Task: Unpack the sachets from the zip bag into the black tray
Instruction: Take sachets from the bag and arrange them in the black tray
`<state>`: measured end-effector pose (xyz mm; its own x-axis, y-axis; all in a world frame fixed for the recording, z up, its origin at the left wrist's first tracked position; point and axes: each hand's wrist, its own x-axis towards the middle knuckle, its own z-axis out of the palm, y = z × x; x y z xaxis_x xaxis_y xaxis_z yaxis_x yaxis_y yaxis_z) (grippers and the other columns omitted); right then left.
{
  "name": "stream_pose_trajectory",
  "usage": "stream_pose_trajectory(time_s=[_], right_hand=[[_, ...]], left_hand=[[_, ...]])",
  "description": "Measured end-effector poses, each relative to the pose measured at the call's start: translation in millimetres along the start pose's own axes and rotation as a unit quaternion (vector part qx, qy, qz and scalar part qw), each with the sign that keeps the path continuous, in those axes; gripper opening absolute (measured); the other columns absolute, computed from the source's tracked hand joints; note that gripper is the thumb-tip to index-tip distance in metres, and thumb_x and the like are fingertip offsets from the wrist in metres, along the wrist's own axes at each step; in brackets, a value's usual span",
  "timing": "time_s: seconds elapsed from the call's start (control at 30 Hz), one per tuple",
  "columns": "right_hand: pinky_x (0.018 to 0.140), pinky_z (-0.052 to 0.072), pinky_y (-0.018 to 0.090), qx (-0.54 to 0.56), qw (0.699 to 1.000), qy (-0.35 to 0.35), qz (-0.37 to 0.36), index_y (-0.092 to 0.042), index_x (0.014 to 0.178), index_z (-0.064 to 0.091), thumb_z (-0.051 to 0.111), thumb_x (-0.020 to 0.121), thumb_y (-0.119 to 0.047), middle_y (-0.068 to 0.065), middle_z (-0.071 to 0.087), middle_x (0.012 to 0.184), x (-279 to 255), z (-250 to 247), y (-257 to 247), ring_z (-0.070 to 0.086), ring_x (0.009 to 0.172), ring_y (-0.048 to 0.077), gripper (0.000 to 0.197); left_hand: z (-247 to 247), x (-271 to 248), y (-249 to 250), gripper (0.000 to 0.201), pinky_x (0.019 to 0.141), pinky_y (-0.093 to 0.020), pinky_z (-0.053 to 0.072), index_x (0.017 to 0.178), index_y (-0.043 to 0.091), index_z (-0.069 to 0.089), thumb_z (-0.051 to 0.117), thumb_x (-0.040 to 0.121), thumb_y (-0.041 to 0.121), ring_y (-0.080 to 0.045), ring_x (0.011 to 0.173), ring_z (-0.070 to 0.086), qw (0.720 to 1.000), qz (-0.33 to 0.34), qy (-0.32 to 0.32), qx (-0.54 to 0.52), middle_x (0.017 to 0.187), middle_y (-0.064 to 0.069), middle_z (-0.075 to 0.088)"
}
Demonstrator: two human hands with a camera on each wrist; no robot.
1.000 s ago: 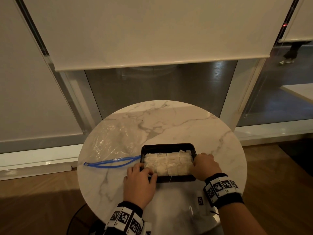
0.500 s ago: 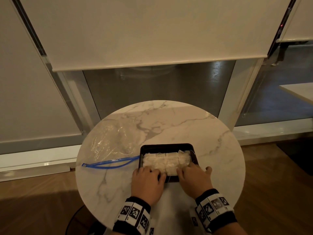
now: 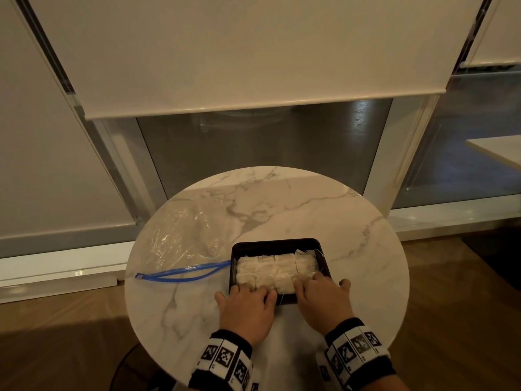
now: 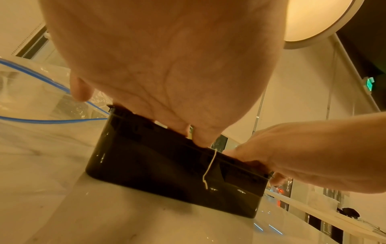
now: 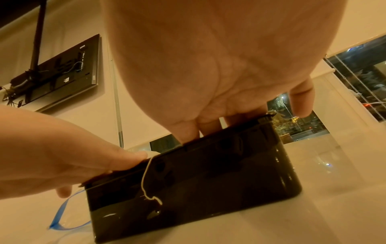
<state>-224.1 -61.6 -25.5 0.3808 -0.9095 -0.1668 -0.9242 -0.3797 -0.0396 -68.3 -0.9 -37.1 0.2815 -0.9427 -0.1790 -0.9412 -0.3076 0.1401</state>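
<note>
Lower centre of the head view: the black tray (image 3: 277, 244) sits on the round marble table (image 3: 282, 198), packed w/ two rows of pale sachets (image 3: 275, 268) — snug, side by side. The left hand (image 3: 248, 309) and right hand (image 3: 324, 303) both lie over the tray's near rim, fingers reaching down onto the near row of sachets, fairly straight and close together; thumbs stick out to the sides. Whether the fingertips press or merely touch can't be told. The zip bag (image 3: 186, 238), clear w/ a blue zip strip (image 3: 183, 273), lies flat at left of the tray, mouth open and just beside the tray's left wall; it looks empty. A thin white string (image 4: 210, 166) hangs over the tray's front wall. Handling, as a guess: sachets are light, soft, prob. papery — they'd crumple or tear if squeezed, and strings could snag, so flat gentle pressure from above suits best. The tray looks thin, glossy plastic, light, likely to slide on the polished marble; best held at its short ends or under the rim lip.
</note>
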Motion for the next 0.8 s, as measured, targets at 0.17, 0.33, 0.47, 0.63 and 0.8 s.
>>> stream_pose_trajectory(time_s=[0.17, 0.33, 0.47, 0.63, 0.8], right_hand=[[0.105, 0.028, 0.058, 0.011, 1.000, 0.010, 0.012, -0.028, 0.110, 0.061, 0.025, 0.101, -0.038, 0.002, 0.060, 0.118, -0.6, 1.7, -2.4, 0.058, 0.109, 0.021, 0.038], [0.100, 0.030, 0.057, 0.010, 1.000, 0.014, 0.025, -0.031, 0.107, 0.062, 0.023, 0.100, -0.042, 0.001, 0.060, 0.116, -0.6, 3.3, -4.7, 0.054, 0.110, 0.022, 0.041], [0.101, 0.029, 0.059, -0.004, 1.000, -0.024, 0.001, -0.034, 0.120, 0.051, 0.024, 0.101, -0.039, 0.003, 0.059, 0.119, -5.4, 0.5, -5.6, 0.053, 0.115, 0.027, 0.033], [0.104, 0.030, 0.056, 0.027, 1.000, -0.006, 0.016, -0.027, 0.108, 0.061, 0.025, 0.102, -0.044, -0.001, 0.063, 0.112, -6.9, -1.0, -5.5, 0.056, 0.111, 0.022, 0.039], [0.102, 0.034, 0.052, 0.034, 0.999, 0.010, 0.018, -0.027, 0.105, 0.063, 0.025, 0.102, -0.044, -0.001, 0.063, 0.112, -6.0, 1.3, -6.0, 0.056, 0.108, 0.019, 0.042]], left_hand=[[-1.0, -5.5, 3.4, 0.050, 0.096, -0.048, 0.024, 0.124, 0.040, 0.058, 0.018, 0.100, 0.058, -0.021, 0.115, 0.047, 1.000, -0.007, 0.005, 0.004, 0.124, 0.007, 0.059], [-8.0, -8.5, 11.5, 0.048, 0.100, -0.048, 0.022, 0.126, 0.041, 0.055, 0.017, 0.102, 0.056, -0.017, 0.119, 0.045, 0.999, 0.024, 0.043, -0.019, 0.125, 0.008, 0.056], [-4.3, -10.7, 22.7, 0.047, 0.112, -0.055, 0.013, 0.129, 0.044, 0.053, 0.015, 0.103, 0.055, -0.017, 0.127, 0.041, 0.998, 0.046, 0.001, -0.042, 0.132, 0.007, 0.052], [-2.9, -7.2, 25.0, 0.049, 0.113, -0.061, 0.009, 0.137, 0.045, 0.047, 0.014, 0.103, 0.055, -0.021, 0.132, 0.040, 0.997, 0.038, -0.036, -0.051, 0.136, 0.003, 0.052], [-1.5, -5.3, 27.0, 0.050, 0.114, -0.062, 0.006, 0.137, 0.046, 0.048, 0.013, 0.102, 0.057, -0.020, 0.131, 0.041, 0.997, 0.033, -0.037, -0.057, 0.134, 0.003, 0.053]])
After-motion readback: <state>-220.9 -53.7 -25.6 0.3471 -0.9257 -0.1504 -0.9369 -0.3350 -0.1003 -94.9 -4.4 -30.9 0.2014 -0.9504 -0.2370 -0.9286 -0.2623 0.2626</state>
